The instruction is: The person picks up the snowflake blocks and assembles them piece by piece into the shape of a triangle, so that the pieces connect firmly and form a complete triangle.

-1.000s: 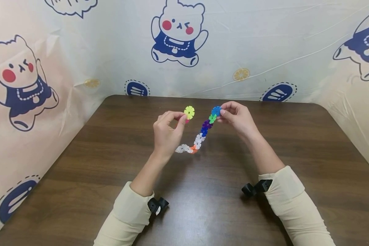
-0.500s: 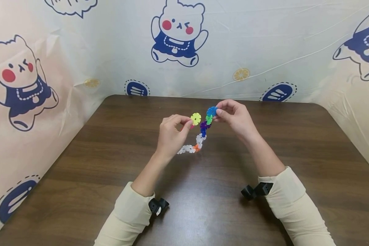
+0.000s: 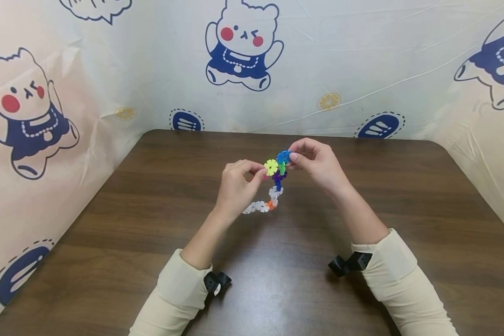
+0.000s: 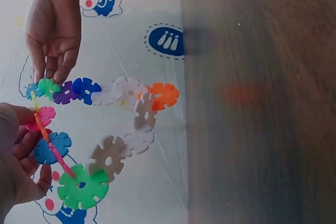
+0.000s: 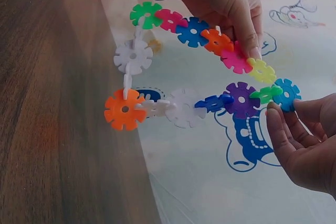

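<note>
A chain of interlocking plastic snowflake discs [image 5: 241,99] hangs in a loop between the two hands, above the table. My left hand [image 3: 238,186] pinches the chain by a pink disc [image 5: 237,59], just behind the yellow disc [image 3: 270,167] at one end. Thumb and fingertips of my right hand [image 3: 321,167] hold the blue disc [image 5: 286,95] at the other end. The two end discs are close together and overlap in the head view. White discs and an orange disc [image 5: 125,109] form the low bend. In the head view, my left hand hides part of the chain.
The brown wooden table [image 3: 130,224] lies under both arms. Behind it and at the sides hangs a pale sheet [image 3: 159,60] printed with cartoon bears. Black wrist cameras [image 3: 217,283] sit at both cream cuffs.
The hands have come closer: the left moved right and slightly down with the yellow end, the right moved left with the blue end. The gap between the end discs has narrowed.
</note>
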The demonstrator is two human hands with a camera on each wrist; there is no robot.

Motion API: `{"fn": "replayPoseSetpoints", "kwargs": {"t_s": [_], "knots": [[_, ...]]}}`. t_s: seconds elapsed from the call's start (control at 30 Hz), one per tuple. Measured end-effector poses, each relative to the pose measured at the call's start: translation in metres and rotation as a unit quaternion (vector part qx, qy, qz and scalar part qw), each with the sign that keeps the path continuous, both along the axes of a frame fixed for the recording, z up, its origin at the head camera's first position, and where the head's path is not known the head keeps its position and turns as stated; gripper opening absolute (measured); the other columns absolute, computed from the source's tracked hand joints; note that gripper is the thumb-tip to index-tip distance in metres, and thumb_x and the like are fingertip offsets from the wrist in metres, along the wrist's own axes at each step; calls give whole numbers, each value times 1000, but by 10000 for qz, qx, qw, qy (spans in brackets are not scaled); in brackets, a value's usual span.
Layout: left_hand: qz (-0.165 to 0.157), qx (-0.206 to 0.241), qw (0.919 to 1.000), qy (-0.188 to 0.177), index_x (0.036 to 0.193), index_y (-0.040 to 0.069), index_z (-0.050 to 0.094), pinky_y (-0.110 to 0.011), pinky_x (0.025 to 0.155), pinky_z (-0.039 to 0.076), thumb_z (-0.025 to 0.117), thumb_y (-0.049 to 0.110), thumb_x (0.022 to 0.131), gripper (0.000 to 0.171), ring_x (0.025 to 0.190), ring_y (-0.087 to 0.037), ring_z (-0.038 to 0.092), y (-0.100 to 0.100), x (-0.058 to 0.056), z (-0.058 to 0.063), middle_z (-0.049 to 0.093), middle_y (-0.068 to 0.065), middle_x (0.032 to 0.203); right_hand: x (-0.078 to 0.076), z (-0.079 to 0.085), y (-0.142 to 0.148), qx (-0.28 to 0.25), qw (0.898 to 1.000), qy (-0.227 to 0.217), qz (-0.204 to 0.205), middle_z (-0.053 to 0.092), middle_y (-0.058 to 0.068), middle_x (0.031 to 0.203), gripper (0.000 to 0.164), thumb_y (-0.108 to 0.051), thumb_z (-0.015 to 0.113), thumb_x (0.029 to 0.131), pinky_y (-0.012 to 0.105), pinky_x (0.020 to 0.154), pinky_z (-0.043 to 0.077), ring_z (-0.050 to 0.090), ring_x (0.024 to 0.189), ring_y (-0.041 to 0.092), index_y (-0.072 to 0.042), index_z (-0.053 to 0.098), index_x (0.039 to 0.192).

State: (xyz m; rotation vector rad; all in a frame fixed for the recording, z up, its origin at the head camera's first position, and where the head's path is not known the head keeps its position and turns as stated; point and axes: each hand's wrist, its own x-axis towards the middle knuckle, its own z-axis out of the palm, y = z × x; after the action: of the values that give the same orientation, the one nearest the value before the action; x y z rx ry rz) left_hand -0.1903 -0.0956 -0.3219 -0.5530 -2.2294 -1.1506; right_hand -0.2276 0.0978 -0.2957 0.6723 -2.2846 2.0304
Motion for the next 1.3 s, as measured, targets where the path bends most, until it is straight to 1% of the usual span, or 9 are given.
{"fn": "replayPoseSetpoints", "kwargs": {"t_s": [0.13,0.3,0.57,0.67,0.77,0.87,0.97,1.1,1.3], "knots": [[-21,-42,9999,-117,84,-1,70,-33,78,37,72,9,80,10,66,-14,53,0,1,1,65,-4,73,1,0,-1,156,9999,28,12,60,16,90,15,-2,57,90,35,76,53,63,77,24,8,56,101],[-55,-92,9999,-95,84,-1,70,-32,78,37,72,9,80,10,67,-13,52,1,1,1,65,-4,73,3,2,-1,396,9992,32,21,60,17,93,16,-3,58,90,30,75,53,63,78,23,6,57,102],[-27,-67,9999,-98,85,-2,68,-34,70,42,70,7,82,10,68,-14,53,3,2,-1,65,-5,75,3,2,-3,640,9976,212,-139,61,17,90,13,-2,59,89,29,74,53,62,79,29,6,59,99],[1,-91,10000,-10,84,-2,67,-33,69,42,70,6,81,9,68,-16,53,4,3,-2,64,-7,75,3,1,-4,783,9961,353,-198,62,16,88,12,-2,59,88,29,73,53,62,79,32,6,60,98],[25,-159,9998,154,83,-3,67,-31,69,41,70,4,81,8,67,-16,52,4,3,-4,64,-7,74,4,1,-5,965,9938,487,-249,63,15,87,11,-1,60,88,29,73,53,62,77,30,6,60,97],[41,-197,9992,346,82,-3,66,-30,67,42,70,4,81,8,65,-16,53,5,3,-5,64,-8,73,4,3,-6,1125,9919,545,-243,63,14,87,11,-1,61,87,30,73,53,61,75,26,5,61,97],[45,-181,9986,495,81,-3,65,-30,66,42,69,3,81,8,64,-15,54,5,2,-6,63,-8,72,4,4,-6,1202,9912,526,-197,63,14,88,12,-2,61,87,30,74,53,61,76,27,5,61,98],[26,-169,9984,532,81,-3,66,-30,66,42,70,3,81,8,63,-14,53,5,2,-6,64,-8,72,4,5,-6,1227,9913,449,-129,62,14,89,13,-3,60,88,30,75,52,61,79,30,4,61,99],[-4,-234,9991,366,82,-3,67,-32,73,41,71,4,80,9,65,-15,54,4,1,-5,65,-7,73,4,2,-2,1269,9912,372,47,60,14,92,15,-4,58,90,34,79,51,60,82,29,4,58,102]]}}
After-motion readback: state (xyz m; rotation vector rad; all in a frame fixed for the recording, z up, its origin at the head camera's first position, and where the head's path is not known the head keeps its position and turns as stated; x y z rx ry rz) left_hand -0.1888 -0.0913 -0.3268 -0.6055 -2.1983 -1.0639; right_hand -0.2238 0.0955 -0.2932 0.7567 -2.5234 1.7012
